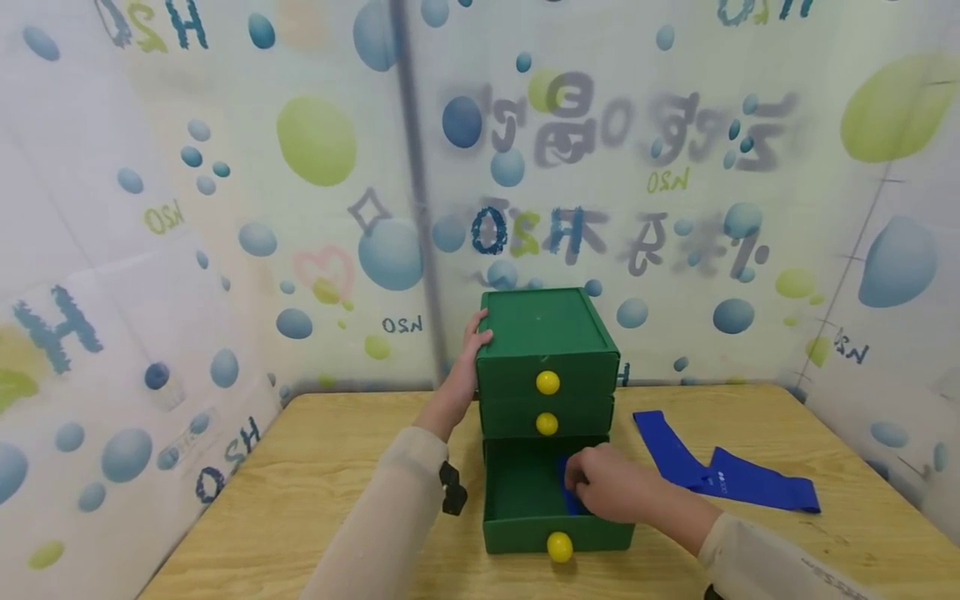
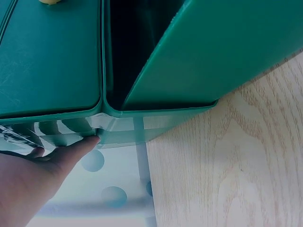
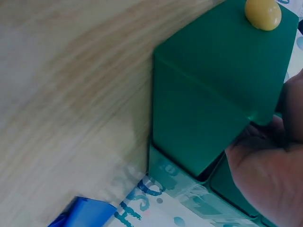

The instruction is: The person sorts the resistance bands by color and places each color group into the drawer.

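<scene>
A green drawer cabinet (image 1: 546, 325) with yellow round knobs stands on the table, its bottom drawer (image 1: 517, 533) pulled out. My left hand (image 1: 465, 362) presses against the cabinet's left side, fingertips at the upper edge; in the left wrist view the thumb (image 2: 78, 150) lies straight along that side. My right hand (image 1: 611, 482) reaches into the open drawer and pinches a blue band (image 1: 567, 486), most of it hidden under the curled fingers. In the right wrist view the drawer's side wall hides the fingertips of the right hand (image 3: 270, 175).
Another blue band (image 1: 757, 483) lies spread on the wooden table (image 1: 360, 467), right of the cabinet. The two upper drawers (image 1: 513, 379) are closed. A patterned curtain (image 1: 315, 225) hangs behind the table and along its sides.
</scene>
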Action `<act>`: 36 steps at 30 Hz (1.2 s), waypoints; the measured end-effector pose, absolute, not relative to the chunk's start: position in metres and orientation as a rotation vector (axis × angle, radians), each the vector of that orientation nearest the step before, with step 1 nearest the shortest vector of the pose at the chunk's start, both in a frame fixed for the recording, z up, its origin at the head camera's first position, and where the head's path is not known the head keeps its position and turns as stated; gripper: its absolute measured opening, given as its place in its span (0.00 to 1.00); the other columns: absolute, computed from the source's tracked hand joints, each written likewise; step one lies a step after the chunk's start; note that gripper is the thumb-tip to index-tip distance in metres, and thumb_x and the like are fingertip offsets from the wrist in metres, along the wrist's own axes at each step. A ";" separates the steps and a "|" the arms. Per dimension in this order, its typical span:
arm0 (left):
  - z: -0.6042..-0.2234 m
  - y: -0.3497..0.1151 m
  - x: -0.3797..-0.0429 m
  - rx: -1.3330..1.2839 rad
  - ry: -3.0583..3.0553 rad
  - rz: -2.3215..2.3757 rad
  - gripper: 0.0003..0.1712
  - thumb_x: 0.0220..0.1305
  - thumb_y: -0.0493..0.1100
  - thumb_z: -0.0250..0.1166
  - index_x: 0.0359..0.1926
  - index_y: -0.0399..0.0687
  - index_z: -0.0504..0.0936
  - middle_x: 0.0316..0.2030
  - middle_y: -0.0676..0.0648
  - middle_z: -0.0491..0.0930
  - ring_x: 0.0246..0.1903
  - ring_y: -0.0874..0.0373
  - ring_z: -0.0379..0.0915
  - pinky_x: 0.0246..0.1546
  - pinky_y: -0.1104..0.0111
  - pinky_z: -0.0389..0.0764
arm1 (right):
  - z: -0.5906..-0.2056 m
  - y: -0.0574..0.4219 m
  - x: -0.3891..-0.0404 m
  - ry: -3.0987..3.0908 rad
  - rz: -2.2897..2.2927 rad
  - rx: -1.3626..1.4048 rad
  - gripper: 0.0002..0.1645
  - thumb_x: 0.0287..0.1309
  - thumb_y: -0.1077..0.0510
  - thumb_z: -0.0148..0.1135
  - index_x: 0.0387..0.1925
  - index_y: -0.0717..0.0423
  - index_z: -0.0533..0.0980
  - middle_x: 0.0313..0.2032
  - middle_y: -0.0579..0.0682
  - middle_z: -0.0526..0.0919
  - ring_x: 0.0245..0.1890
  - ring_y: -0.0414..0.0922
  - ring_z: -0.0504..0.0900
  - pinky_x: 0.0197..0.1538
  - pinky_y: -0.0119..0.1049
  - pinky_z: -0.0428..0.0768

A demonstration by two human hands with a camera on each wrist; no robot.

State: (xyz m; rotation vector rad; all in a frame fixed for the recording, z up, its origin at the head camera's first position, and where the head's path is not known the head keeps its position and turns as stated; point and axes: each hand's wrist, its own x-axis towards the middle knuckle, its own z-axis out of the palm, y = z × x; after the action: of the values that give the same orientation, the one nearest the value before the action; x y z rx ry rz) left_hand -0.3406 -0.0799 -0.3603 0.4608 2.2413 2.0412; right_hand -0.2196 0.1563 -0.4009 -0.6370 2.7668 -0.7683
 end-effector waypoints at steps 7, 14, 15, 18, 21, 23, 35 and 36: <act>-0.362 -0.077 -0.341 0.467 2.239 2.033 0.37 0.78 0.68 0.41 0.84 0.81 0.46 0.87 0.54 0.34 0.85 0.41 0.39 0.77 0.30 0.52 | -0.390 0.161 -0.217 2.871 -0.908 -0.632 0.16 0.68 0.72 0.53 0.40 0.57 0.85 0.42 0.51 0.88 0.44 0.46 0.85 0.50 0.49 0.87; -0.361 -0.077 -0.339 0.449 2.238 2.034 0.37 0.77 0.69 0.41 0.83 0.83 0.46 0.87 0.54 0.34 0.84 0.38 0.42 0.74 0.27 0.55 | -0.381 0.176 -0.211 2.917 -0.947 -0.549 0.15 0.72 0.69 0.54 0.42 0.54 0.85 0.45 0.51 0.89 0.45 0.44 0.85 0.51 0.49 0.87; -0.361 -0.077 -0.339 0.448 2.239 2.032 0.37 0.78 0.69 0.41 0.83 0.82 0.46 0.87 0.54 0.34 0.84 0.39 0.41 0.74 0.27 0.55 | -0.380 0.180 -0.211 2.924 -0.954 -0.561 0.15 0.72 0.69 0.54 0.42 0.53 0.85 0.45 0.51 0.89 0.45 0.45 0.85 0.51 0.48 0.87; -0.361 -0.077 -0.338 0.456 2.238 2.033 0.37 0.78 0.68 0.41 0.84 0.81 0.46 0.87 0.54 0.34 0.84 0.39 0.40 0.76 0.29 0.53 | -0.373 0.196 -0.210 2.931 -1.008 -0.591 0.13 0.73 0.68 0.56 0.43 0.54 0.85 0.45 0.52 0.89 0.47 0.48 0.86 0.50 0.48 0.87; -0.361 -0.077 -0.339 0.483 2.254 2.037 0.37 0.79 0.67 0.41 0.84 0.79 0.46 0.87 0.53 0.34 0.85 0.41 0.39 0.78 0.30 0.50 | -0.362 0.219 -0.212 2.895 -1.086 -0.595 0.09 0.74 0.66 0.57 0.46 0.57 0.83 0.45 0.52 0.89 0.47 0.49 0.87 0.49 0.46 0.87; -0.360 -0.077 -0.340 0.499 2.269 2.041 0.38 0.79 0.66 0.41 0.85 0.77 0.45 0.87 0.52 0.34 0.85 0.41 0.38 0.79 0.31 0.49 | -0.355 0.238 -0.213 2.876 -1.115 -0.566 0.08 0.74 0.63 0.59 0.48 0.59 0.82 0.45 0.52 0.89 0.45 0.48 0.87 0.47 0.43 0.86; -0.355 -0.079 -0.342 0.512 2.281 2.056 0.38 0.79 0.63 0.41 0.85 0.73 0.46 0.87 0.49 0.33 0.85 0.39 0.35 0.79 0.32 0.47 | -0.361 0.366 -0.210 2.893 -0.969 -0.198 0.21 0.78 0.58 0.58 0.56 0.74 0.76 0.45 0.58 0.87 0.40 0.47 0.87 0.41 0.41 0.90; -0.355 -0.080 -0.341 0.511 2.286 2.056 0.38 0.79 0.62 0.41 0.85 0.72 0.46 0.87 0.49 0.33 0.85 0.40 0.35 0.79 0.32 0.47 | -0.366 0.375 -0.210 2.883 -0.950 -0.161 0.22 0.79 0.57 0.58 0.57 0.75 0.76 0.45 0.59 0.88 0.40 0.47 0.87 0.40 0.41 0.90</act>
State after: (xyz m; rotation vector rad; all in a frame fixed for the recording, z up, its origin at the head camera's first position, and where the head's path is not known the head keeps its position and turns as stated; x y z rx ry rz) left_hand -0.3414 -0.0798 -0.3555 0.5110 2.2859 2.0559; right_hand -0.2096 0.3750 -0.3656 -0.1609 2.8826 -0.9501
